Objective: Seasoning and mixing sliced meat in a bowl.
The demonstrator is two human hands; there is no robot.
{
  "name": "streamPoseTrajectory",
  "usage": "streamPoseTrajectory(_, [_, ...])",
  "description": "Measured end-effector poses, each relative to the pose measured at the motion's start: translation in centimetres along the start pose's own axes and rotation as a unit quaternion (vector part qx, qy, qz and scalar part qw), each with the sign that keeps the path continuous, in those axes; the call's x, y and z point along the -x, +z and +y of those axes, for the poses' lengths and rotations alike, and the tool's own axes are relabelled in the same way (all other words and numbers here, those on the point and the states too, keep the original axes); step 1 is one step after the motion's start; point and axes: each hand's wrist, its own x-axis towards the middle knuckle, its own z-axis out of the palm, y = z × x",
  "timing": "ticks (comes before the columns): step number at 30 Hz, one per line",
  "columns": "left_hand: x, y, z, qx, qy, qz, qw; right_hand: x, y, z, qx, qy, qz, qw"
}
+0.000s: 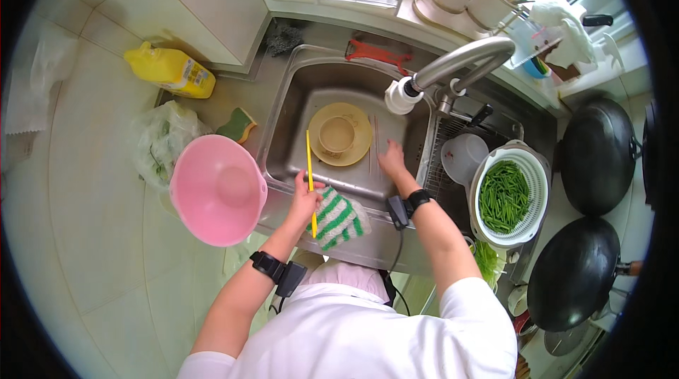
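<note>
My left hand (304, 202) grips a long, thin yellow stick (311, 183) at the front of the steel sink (276, 130). Its fingers also touch a green-and-white striped cloth (339, 220), which hangs over the front rim. Inside the basin, my right hand (392, 160) reaches down with fingers apart and nothing visible in it. Just left of it lies a pair of thin chopsticks (373, 140). A small beige bowl (337, 135) rests on a yellowish plate (345, 159) on the sink floor.
The curved faucet (461, 58) arches over the basin's right rear. A pink basin (204, 193), a sponge (235, 125) and a yellow bottle (175, 72) stand left. At right are a colander (538, 209) of cut green vegetables (504, 196) and black woks (575, 273).
</note>
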Motion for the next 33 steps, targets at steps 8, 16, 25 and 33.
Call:
streamPoseTrajectory(8, [-5.0,2.3,0.3,0.245,-0.057,0.087,0.964,0.1,-17.6,-2.5,0.26,-0.164,0.286,0.908])
streamPoseTrajectory(16, [-10.2,1.2,-2.8,0.215,-0.089,0.085,0.969,-1.1,-18.5,-1.0,0.27,-0.128,0.171,0.939])
streamPoseTrajectory(25, [-6.9,2.1,-2.8,-0.168,0.086,0.03,0.982,2.1,-16.0,-2.3,0.199,-0.283,0.223,0.911])
streamPoseTrajectory(33, [0.4,1.1,-0.6,-0.574,0.319,-0.079,0.75,15.3,-5.1,-3.1,0.175,-0.361,-0.075,0.913])
